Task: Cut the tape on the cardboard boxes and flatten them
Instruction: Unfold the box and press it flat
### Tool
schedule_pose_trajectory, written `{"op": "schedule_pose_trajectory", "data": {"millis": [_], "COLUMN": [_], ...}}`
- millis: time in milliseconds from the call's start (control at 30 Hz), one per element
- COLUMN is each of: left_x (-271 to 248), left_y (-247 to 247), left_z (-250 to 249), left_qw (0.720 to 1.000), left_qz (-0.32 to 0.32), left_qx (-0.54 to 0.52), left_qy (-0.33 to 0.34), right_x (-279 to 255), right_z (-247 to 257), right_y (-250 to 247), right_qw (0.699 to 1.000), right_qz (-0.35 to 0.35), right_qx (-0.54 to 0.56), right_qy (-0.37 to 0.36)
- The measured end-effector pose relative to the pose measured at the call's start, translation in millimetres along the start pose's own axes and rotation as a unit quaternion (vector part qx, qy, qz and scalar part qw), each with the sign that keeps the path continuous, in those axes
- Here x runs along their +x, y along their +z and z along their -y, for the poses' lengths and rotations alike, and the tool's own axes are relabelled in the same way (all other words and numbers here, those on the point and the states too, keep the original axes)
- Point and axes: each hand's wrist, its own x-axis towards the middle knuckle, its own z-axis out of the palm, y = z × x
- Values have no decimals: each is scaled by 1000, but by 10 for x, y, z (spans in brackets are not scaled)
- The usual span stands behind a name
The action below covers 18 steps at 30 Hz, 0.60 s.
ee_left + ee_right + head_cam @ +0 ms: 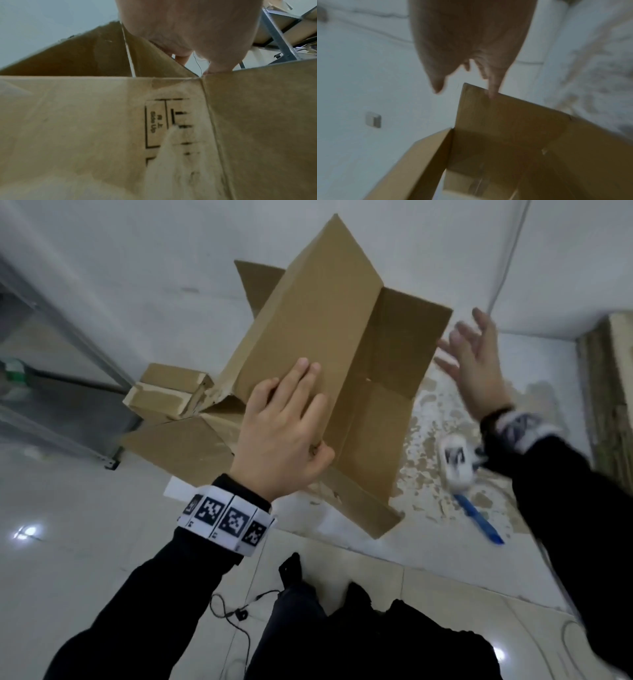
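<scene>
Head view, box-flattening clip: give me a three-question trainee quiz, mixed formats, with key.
1. True or false: the left hand grips a wall of the open cardboard box.
2. Multiple choice: the right hand is (A) holding the blue cutter, (B) open with spread fingers at the box's far edge, (C) resting on the floor.
3. Fill in: the blue cutter lies on the ____, to the right of the box.

Key: 1 true; 2 B; 3 floor.
</scene>
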Motion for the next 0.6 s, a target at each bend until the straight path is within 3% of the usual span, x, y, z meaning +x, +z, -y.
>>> {"op": "schedule_pose_trajectory", "data": {"millis": [100, 167, 233, 333, 433, 600], "left_x": [278, 475, 675, 875, 815, 455], "left_y": [161, 295, 470, 834, 1270, 1910], "left_z": [20, 24, 35, 37, 29, 9], "left_qw": [1000, 999, 998, 996, 985, 931], "left_qz": [10, 28, 47, 82, 147, 338], "left_qx": [-14, -29, -39, -44, -50, -9], "left_qy": [1, 0, -5, 15, 78, 139], "right_x": [-891, -1342, -1557, -1486, -1268, -1052], "right_z": [-185, -300, -428, -578, -658, -975], "right_y": [73, 228, 456, 694, 690, 613], "right_qw": [989, 982, 986, 992, 980, 939], "right_qz": [82, 136, 133, 6, -117, -152], "right_qx": [119, 100, 26, -74, -47, -222], "right_qy": [44, 79, 94, 100, 151, 216]}}
